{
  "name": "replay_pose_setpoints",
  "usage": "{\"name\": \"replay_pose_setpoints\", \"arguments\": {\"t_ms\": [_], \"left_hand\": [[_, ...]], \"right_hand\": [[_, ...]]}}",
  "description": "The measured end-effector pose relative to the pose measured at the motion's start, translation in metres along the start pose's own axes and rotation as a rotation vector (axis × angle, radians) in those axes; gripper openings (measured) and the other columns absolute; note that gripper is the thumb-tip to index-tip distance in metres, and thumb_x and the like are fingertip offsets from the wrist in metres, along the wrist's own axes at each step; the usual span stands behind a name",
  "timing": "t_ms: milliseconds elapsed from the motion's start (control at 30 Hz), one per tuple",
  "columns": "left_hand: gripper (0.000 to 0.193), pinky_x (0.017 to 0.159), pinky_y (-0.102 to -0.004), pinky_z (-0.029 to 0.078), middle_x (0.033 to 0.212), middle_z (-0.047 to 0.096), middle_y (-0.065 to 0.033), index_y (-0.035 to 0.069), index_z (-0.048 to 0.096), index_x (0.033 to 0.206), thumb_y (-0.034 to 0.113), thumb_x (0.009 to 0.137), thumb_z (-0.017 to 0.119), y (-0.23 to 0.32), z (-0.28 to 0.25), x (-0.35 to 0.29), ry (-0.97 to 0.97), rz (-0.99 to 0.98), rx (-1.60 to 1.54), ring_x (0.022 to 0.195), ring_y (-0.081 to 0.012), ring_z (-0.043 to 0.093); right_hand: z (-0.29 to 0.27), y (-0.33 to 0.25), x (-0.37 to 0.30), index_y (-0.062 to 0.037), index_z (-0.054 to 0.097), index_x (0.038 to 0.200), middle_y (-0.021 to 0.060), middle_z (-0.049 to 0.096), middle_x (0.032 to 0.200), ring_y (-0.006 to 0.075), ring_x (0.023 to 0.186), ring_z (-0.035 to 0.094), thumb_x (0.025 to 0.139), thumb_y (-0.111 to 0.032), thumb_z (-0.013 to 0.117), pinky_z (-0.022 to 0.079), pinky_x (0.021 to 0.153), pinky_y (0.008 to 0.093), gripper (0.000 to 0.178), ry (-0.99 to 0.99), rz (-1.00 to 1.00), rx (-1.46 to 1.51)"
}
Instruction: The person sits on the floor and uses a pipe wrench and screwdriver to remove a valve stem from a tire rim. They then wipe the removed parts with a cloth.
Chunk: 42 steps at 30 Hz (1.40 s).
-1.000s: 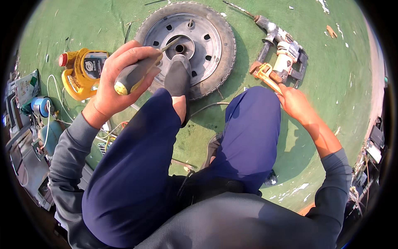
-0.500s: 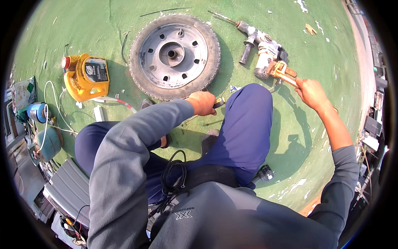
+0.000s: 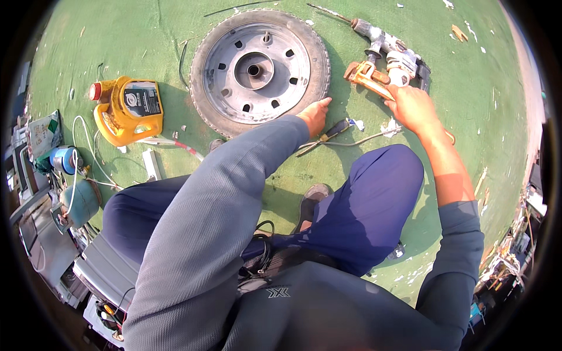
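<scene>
My right hand is closed around the handle of an orange pipe wrench, whose jaws point left beside the wheel. My left hand is at the near right edge of the wheel's tyre, fingers stretched towards it; its palm side is hidden. The wheel lies flat, with a grey metal rim and an open hub. Just right of that hand, a screwdriver with a dark and yellow handle lies on the green ground beside a grey cable.
A rotary hammer drill with a long bit lies beyond the wrench. To the left stand a yellow jug with a red cap, a teal gas cylinder with a white hose, and a grey case. A wood scrap lies far right.
My left hand has let go of the screwdriver and moved right and up to the tyre. My right hand has carried the pipe wrench left, off the drill and towards the wheel.
</scene>
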<state>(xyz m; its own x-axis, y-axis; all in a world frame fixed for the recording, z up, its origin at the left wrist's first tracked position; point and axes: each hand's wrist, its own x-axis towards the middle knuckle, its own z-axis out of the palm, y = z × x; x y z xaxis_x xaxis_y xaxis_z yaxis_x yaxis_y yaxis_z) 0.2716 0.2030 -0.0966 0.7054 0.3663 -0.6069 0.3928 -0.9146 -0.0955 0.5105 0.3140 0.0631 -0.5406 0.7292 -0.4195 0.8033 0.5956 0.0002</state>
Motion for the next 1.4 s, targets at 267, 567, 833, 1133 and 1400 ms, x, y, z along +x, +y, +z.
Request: {"name": "replay_pose_setpoints", "arguments": {"t_ms": [267, 567, 833, 1133, 1400], "left_hand": [[0.018, 0.131, -0.054, 0.022, 0.096, 0.072, 0.0033, 0.019, 0.08, 0.081, 0.026, 0.086, 0.065, -0.071, -0.081, -0.11, 0.33, 0.04, -0.087, 0.118, -0.0211, 0.061], [0.095, 0.121, -0.0601, 0.044, 0.161, 0.044, -0.0259, 0.017, 0.022, 0.17, 0.004, 0.095, 0.078, -0.269, -0.006, -0.482, 1.133, -1.166, -0.968, 0.139, -0.0379, 0.056], [0.072, 0.074, -0.0286, 0.057, 0.106, 0.069, -0.005, 0.007, 0.049, 0.158, 0.01, 0.093, 0.079, -0.239, -0.065, -0.426, 1.356, -1.346, -1.132, 0.089, -0.0116, 0.066], [0.083, 0.1, -0.0339, 0.058, 0.141, 0.069, -0.0128, 0.019, 0.062, 0.152, 0.067, 0.086, 0.079, -0.289, 0.045, -0.499, 0.942, -1.511, -0.639, 0.117, -0.0223, 0.074], [0.072, 0.1, -0.034, 0.059, 0.139, 0.069, -0.0134, 0.017, 0.061, 0.15, 0.056, 0.091, 0.078, -0.298, 0.09, -0.522, 0.816, -1.482, -0.639, 0.119, -0.023, 0.072]], "right_hand": [[0.045, -0.002, -0.016, -0.0061, 0.07, 0.104, 0.0175, 0.076, 0.092, 0.0381, 0.091, 0.075, 0.091, -0.027, 0.078, 0.059, 0.079, 0.0513, 0.026, -0.042, 0.121, 0.078], [0.035, -0.017, 0.008, -0.0071, 0.071, 0.11, 0.0194, 0.076, 0.098, 0.0391, 0.098, 0.074, 0.092, -0.028, 0.079, 0.057, 0.085, 0.0528, 0.028, -0.035, 0.1, 0.162], [0.031, -0.021, 0.003, -0.0079, 0.072, 0.116, 0.0221, 0.076, 0.098, 0.0415, 0.098, 0.073, 0.093, -0.026, 0.078, 0.056, 0.086, 0.0548, 0.031, -0.019, 0.105, 0.208], [0.024, -0.032, 0.021, -0.008, 0.072, 0.118, 0.0215, 0.076, 0.104, 0.0413, 0.101, 0.073, 0.093, -0.025, 0.078, 0.056, 0.089, 0.0533, 0.031, -0.083, 0.084, 0.243], [0.034, -0.026, 0.03, -0.0042, 0.07, 0.124, 0.0244, 0.074, 0.109, 0.0427, 0.108, 0.071, 0.093, -0.021, 0.077, 0.053, 0.093, 0.052, 0.036, -0.233, 0.166, 0.301]]}}
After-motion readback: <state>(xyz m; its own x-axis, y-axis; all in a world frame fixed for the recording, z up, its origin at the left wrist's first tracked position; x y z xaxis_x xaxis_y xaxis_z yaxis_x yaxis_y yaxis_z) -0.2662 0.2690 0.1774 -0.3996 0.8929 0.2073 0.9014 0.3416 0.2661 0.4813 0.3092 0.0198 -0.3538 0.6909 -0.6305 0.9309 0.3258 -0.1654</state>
